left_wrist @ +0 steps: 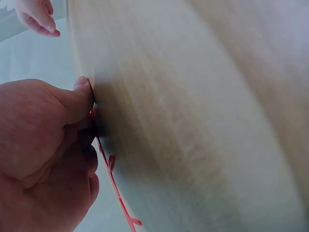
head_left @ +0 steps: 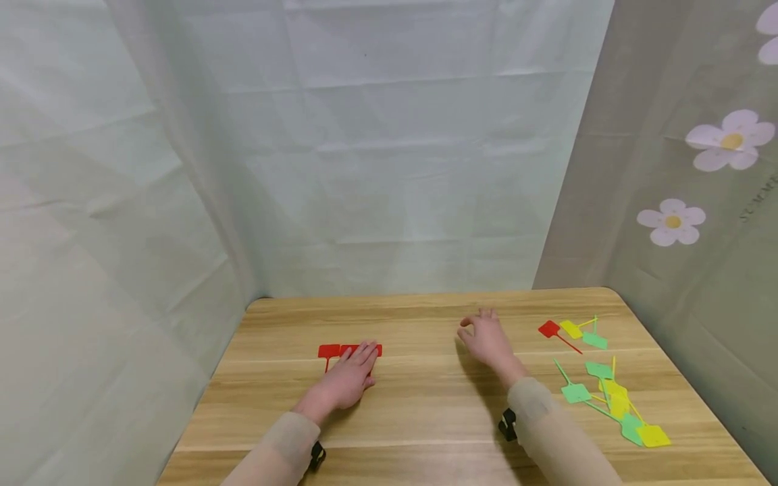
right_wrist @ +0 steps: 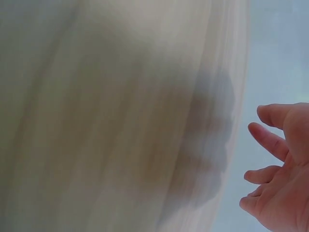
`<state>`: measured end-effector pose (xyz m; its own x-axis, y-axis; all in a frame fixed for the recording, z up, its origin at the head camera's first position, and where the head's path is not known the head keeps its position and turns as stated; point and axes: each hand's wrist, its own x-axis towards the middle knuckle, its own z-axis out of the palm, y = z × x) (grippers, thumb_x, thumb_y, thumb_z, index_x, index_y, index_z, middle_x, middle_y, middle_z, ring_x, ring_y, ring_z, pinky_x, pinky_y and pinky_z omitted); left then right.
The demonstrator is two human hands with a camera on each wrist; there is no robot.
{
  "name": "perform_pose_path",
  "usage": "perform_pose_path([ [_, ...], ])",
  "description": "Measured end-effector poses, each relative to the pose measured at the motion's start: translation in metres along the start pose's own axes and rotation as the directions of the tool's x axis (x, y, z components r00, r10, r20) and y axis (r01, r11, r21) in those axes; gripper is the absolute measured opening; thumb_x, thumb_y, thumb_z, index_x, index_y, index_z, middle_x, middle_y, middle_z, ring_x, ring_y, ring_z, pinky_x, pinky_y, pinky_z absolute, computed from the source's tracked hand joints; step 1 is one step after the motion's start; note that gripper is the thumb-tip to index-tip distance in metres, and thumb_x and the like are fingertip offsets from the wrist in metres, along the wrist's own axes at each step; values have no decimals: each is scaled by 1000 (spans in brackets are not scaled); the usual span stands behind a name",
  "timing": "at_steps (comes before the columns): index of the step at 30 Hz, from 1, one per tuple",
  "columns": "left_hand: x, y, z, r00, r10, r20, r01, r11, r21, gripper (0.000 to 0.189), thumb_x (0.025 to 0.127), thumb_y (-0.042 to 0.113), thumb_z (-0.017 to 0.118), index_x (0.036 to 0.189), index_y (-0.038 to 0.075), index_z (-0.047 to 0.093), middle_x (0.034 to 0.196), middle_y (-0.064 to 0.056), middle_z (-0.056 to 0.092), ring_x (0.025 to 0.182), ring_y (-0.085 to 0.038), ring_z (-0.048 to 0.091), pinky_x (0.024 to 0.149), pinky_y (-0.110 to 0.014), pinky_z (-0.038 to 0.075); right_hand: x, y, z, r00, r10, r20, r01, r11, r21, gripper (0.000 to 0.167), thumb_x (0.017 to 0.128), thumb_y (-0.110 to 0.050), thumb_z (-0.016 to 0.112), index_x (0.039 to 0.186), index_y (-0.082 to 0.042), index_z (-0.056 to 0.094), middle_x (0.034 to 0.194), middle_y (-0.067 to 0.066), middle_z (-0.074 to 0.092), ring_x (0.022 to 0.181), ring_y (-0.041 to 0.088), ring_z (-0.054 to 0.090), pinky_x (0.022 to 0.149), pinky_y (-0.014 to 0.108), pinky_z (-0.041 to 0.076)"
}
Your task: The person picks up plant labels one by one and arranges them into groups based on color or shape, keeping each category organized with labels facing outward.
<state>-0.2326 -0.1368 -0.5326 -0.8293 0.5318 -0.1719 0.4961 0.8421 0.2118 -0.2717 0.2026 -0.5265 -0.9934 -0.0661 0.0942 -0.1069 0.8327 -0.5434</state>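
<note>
In the head view, a row of red cable tie tags (head_left: 329,351) lies on the left half of the table, their flat heads side by side and thin tails pointing toward me. My left hand (head_left: 351,376) rests on this row with extended fingers, covering part of it. The left wrist view shows the thumb and fingers of that hand (left_wrist: 53,116) down at the wood, red tails (left_wrist: 116,186) beyond them. Over the middle right of the table hovers my right hand (head_left: 488,339), holding nothing. Its fingers are spread and slightly bent in the right wrist view (right_wrist: 285,164).
At the right lie a single red tag (head_left: 550,329), several yellow tags (head_left: 653,436) and several green tags (head_left: 576,393), some overlapping. The wooden table (head_left: 425,418) ends at a pale cloth wall (head_left: 401,202) behind; flowered cloth (head_left: 668,270) hangs at the right.
</note>
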Motion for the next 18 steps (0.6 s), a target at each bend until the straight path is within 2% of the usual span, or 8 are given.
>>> perform_pose_path([
  [5,-1,0,1,1000,2,-4,-2,1000,7,69,110,29,62,166,-1,34,175,-15,27,163,-33,22,130,-56,19,-3,35,-25,998,-49,-44,45,995,-90,27,106,-15,65,121,6,72,138,39,60,145,62,34,120,71,27],
  [9,-2,0,2,1000,1,3,-1,1000,12,70,109,30,62,166,0,34,176,-15,26,163,-33,21,130,-55,19,-9,63,-51,998,-36,-61,24,983,-184,28,104,-11,66,122,10,70,125,36,63,135,65,41,116,71,31],
  [11,-2,0,2,1000,-3,8,3,1000,15,70,109,31,62,166,0,34,176,-15,26,163,-32,21,130,-55,19,-13,75,-65,998,-9,-55,-4,975,-223,31,104,-10,65,126,12,68,127,37,63,135,66,42,119,71,27],
  [15,-1,-2,4,1000,-6,10,6,1000,22,70,110,31,61,166,0,34,176,-14,25,163,-32,21,130,-54,19,-20,96,-88,997,47,-54,-61,958,-282,37,104,-11,64,131,14,64,131,37,65,131,62,48,119,69,26],
  [18,-1,-3,4,1000,-6,10,6,1000,22,70,110,31,61,167,1,33,176,-14,25,163,-32,20,131,-54,18,-23,110,-99,996,73,-57,-87,943,-321,39,103,-10,64,131,16,63,131,38,64,129,62,50,117,69,30],
])
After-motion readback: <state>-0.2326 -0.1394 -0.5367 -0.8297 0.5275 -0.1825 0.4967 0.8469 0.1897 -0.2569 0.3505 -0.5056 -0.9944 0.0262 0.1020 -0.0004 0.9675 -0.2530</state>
